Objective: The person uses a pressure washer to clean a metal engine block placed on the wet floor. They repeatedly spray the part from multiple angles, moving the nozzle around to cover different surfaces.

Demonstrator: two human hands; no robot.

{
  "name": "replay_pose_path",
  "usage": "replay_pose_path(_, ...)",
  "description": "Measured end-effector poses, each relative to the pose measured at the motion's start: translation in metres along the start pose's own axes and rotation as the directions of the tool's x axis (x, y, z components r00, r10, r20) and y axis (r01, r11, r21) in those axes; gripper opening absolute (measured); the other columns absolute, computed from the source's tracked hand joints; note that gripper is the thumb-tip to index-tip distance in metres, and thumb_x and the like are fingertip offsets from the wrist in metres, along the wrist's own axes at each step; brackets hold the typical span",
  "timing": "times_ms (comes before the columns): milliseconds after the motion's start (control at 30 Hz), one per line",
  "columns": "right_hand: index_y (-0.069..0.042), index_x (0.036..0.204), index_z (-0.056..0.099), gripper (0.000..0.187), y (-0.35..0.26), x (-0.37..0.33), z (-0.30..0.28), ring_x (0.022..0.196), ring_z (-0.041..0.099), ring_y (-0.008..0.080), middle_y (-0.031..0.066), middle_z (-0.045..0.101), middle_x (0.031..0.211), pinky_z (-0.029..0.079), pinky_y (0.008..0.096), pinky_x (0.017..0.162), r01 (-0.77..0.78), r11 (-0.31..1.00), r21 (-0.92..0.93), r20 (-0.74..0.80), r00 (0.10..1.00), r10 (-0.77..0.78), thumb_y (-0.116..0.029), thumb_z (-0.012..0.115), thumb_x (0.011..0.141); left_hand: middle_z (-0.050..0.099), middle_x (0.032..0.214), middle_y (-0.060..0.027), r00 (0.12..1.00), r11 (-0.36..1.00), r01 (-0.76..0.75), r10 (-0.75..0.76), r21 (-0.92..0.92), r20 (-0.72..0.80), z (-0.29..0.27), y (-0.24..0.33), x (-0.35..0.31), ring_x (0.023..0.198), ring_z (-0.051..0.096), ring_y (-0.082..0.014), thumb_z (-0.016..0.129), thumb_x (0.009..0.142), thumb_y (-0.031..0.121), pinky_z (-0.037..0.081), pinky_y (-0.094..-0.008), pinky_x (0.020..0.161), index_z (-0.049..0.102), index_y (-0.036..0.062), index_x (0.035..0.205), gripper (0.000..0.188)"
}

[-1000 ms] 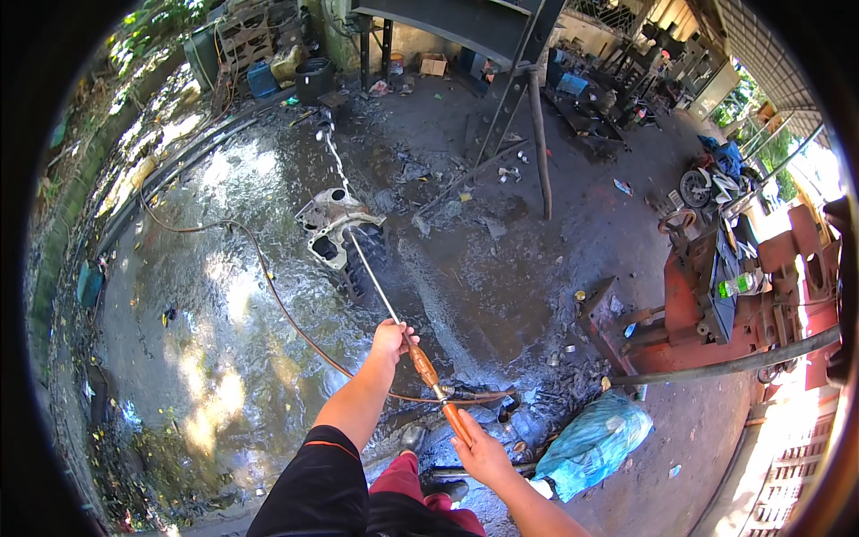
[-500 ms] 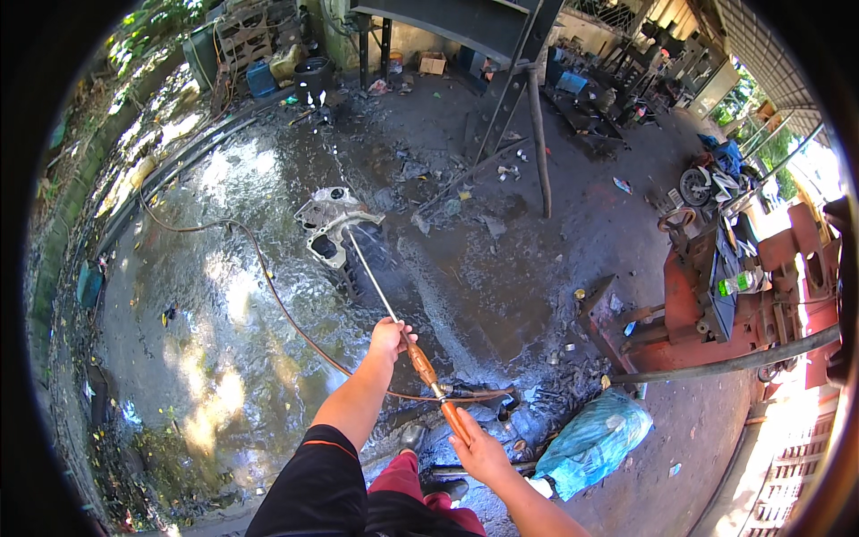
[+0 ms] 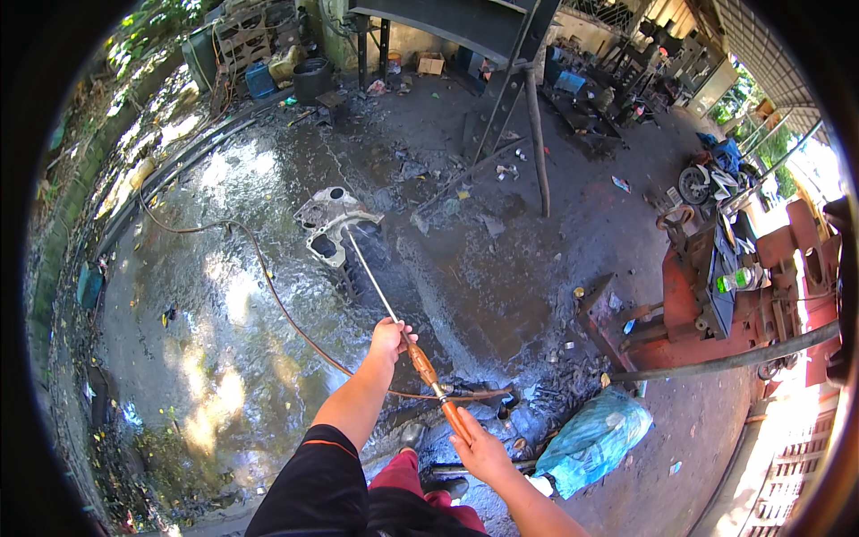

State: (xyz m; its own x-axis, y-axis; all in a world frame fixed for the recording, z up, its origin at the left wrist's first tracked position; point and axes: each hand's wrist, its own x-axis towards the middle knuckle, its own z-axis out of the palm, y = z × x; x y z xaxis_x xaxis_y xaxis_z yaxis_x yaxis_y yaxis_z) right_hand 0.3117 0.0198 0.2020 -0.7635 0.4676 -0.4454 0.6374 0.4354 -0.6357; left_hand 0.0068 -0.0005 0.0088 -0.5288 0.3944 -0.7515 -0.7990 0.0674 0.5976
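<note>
My left hand point(image 3: 390, 341) is closed around the metal shaft of a pressure washer wand point(image 3: 422, 362), just ahead of its brown grip. Farther back, my right hand point(image 3: 484, 455) wraps the orange rear handle. The thin lance slants forward and left, and its tip appears at the near edge of a grey metal casting point(image 3: 326, 215) with large round openings. That casting sits raised above the wet ground on something dark, mostly hidden beneath it. Whether the tip touches the casting cannot be told.
A brown hose point(image 3: 284, 309) curves across the wet floor on the left. Close to my right hand lies a blue plastic bag point(image 3: 598, 438). A rusty red machine frame point(image 3: 689, 304) stands at right. Behind are a black tub point(image 3: 312, 80), a steel beam frame point(image 3: 501, 112) and a motorcycle point(image 3: 707, 182).
White drops in the air near the black tub are gone, and the spray beside the casting looks fainter. My hands and the wand have barely moved.
</note>
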Motion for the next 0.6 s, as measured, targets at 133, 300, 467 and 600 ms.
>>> replay_pose_path(133, -0.017, 0.146, 0.038, 0.063, 0.002, -0.019, -0.006, 0.090, 0.065, 0.0446, 0.0237, 0.067, 0.106, 0.053, 0.0507, 0.077, -0.001, 1.000, -0.007, -0.027, 1.000, 0.001, -0.037, 0.062, 0.091, 0.063, 0.082, -0.0061, 1.000, 1.000, 0.015, -0.015, 0.006, -0.003, 0.005, -0.012, -0.022, 0.067, 0.069, -0.0245, 0.048, 0.100, 0.011, 0.060, -0.0410, 0.062, 0.051, 0.0065, 0.102, 0.006)
replay_pose_path(300, -0.017, 0.143, 0.044, 0.063, 0.017, -0.067, -0.022, 0.096, 0.066, 0.0414, 0.0185, 0.066, 0.114, 0.054, 0.0473, 0.081, -0.020, 1.000, 0.008, -0.081, 0.996, 0.020, -0.037, 0.067, 0.088, 0.065, 0.083, -0.0072, 0.992, 0.996, 0.081, -0.083, 0.029, 0.092, 0.012, -0.045, -0.063, 0.072, 0.070, -0.0269, 0.049, 0.100, 0.014, 0.060, -0.0437, 0.066, 0.050, 0.0088, 0.101, 0.005)
replay_pose_path(467, -0.008, 0.137, 0.050, 0.057, 0.036, -0.118, -0.033, 0.105, 0.068, 0.0284, 0.0175, 0.067, 0.117, 0.052, 0.0347, 0.089, -0.116, 0.990, 0.078, -0.081, 0.989, 0.123, -0.022, 0.072, 0.086, 0.063, 0.081, -0.0068, 0.977, 0.986, 0.165, -0.163, 0.000, 0.134, 0.023, -0.078, -0.104, 0.072, 0.070, -0.0272, 0.047, 0.100, 0.012, 0.060, -0.0460, 0.067, 0.050, 0.0073, 0.099, 0.005)
replay_pose_path(600, -0.008, 0.137, 0.051, 0.056, 0.045, -0.139, -0.032, 0.106, 0.067, 0.0275, 0.0168, 0.067, 0.116, 0.052, 0.0340, 0.090, -0.018, 0.990, 0.138, -0.149, 0.988, 0.039, -0.020, 0.072, 0.086, 0.062, 0.080, -0.0060, 0.973, 0.982, 0.186, -0.189, 0.031, 0.130, 0.032, -0.092, -0.126, 0.072, 0.069, -0.0267, 0.047, 0.100, 0.011, 0.060, -0.0460, 0.068, 0.049, 0.0070, 0.099, 0.005)
